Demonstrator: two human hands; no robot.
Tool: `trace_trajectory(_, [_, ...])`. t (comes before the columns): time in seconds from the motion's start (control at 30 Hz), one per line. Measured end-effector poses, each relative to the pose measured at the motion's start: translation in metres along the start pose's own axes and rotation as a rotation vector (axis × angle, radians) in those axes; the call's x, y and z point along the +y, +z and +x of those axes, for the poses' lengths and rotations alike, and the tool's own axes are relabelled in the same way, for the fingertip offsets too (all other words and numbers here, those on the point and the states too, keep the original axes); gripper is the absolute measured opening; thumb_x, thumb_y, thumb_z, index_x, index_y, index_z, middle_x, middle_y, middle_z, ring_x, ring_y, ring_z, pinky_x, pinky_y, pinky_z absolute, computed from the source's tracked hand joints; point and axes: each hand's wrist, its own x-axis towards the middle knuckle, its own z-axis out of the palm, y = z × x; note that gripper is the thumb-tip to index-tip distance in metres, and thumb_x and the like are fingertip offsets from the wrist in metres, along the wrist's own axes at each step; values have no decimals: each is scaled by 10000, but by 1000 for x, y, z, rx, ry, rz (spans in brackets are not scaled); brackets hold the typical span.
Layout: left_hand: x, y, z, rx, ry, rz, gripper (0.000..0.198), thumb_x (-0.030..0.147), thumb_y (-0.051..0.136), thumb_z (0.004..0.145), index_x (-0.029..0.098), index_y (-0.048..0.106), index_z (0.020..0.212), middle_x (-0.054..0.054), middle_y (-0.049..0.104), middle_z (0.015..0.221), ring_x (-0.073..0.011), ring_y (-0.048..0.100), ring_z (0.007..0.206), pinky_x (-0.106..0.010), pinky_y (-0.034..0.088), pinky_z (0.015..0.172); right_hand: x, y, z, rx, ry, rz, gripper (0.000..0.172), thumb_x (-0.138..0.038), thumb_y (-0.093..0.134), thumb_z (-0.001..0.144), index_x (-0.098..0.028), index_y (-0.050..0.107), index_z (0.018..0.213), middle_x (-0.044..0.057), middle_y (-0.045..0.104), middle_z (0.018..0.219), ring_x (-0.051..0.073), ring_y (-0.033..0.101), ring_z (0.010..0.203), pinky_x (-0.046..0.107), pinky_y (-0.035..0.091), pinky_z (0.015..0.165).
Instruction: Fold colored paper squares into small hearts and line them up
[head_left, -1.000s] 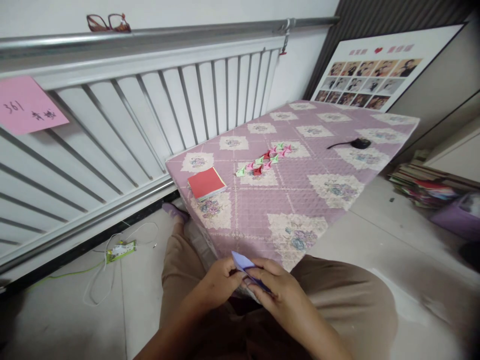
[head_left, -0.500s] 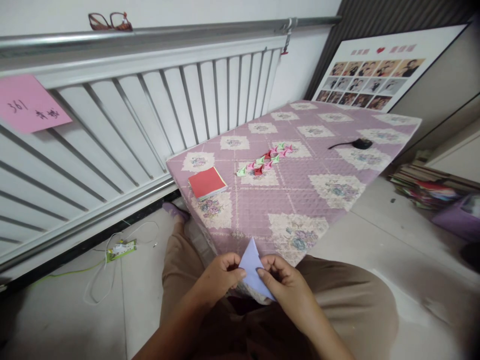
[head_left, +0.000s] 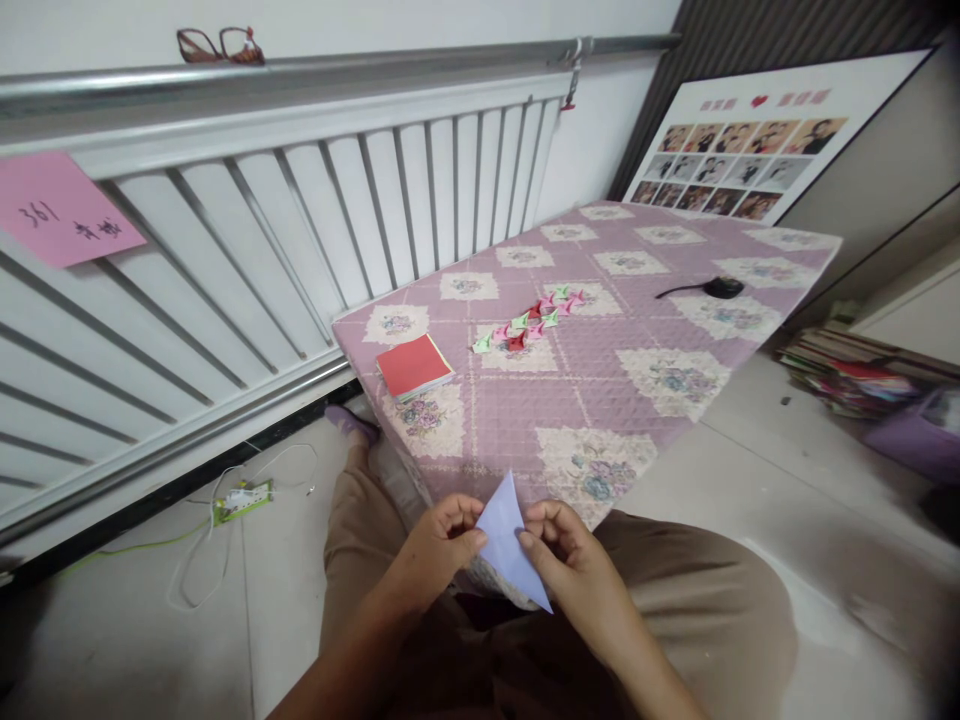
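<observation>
A folded lavender sheet of origami paper (head_left: 507,540) is held over my lap at the table's near corner, one point upward and another down to the right. My left hand (head_left: 442,545) pinches its left edge between thumb and fingers. On the right edge, my right hand (head_left: 566,550) grips it with the thumb on the near face. Farther up the table lie several small folded paper pieces (head_left: 517,342) in pink, red and green, set in slanting rows. A stack of coloured paper (head_left: 415,366), red sheet on top, rests near the left table edge.
The flowered tablecloth (head_left: 577,390) covers the table. A black object with a thin tail (head_left: 724,288) lies at its right side. Glasses (head_left: 221,46) sit on the rail above a white radiator (head_left: 375,200). A power strip (head_left: 244,502) with cables is on the floor.
The lavender paper has turned and opened slightly between my hands, its lower tip now showing further down. Both hands have shifted only a little.
</observation>
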Motion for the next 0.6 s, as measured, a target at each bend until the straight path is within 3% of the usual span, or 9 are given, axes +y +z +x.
trace_trajectory(0.13, [-1,0,0,9,-2,8,231,281,616,728,154,569,916,27,540,691,-79,423,565,-197,320,527,1,0,-2,0,-75,-100,201,-402,581,823,-206,548,852,-12,544,725,122,528,658,230,460,591])
trace_trajectory(0.33, [-8,-3,1,-26,7,-37,236,324,641,740,148,580,885,32,531,683,-70,413,555,-196,326,533,-5,-4,-8,-102,-87,-180,237,-386,572,842,-222,567,1014,5,583,832,136,559,732,233,471,632])
trace_trajectory(0.6, [-19,-2,-2,-105,-23,-369,404,430,787,646,139,587,843,44,529,623,-46,398,491,-187,280,501,-18,-9,-15,-276,-118,-177,343,-412,566,840,-239,569,1137,24,634,913,170,596,803,266,494,689])
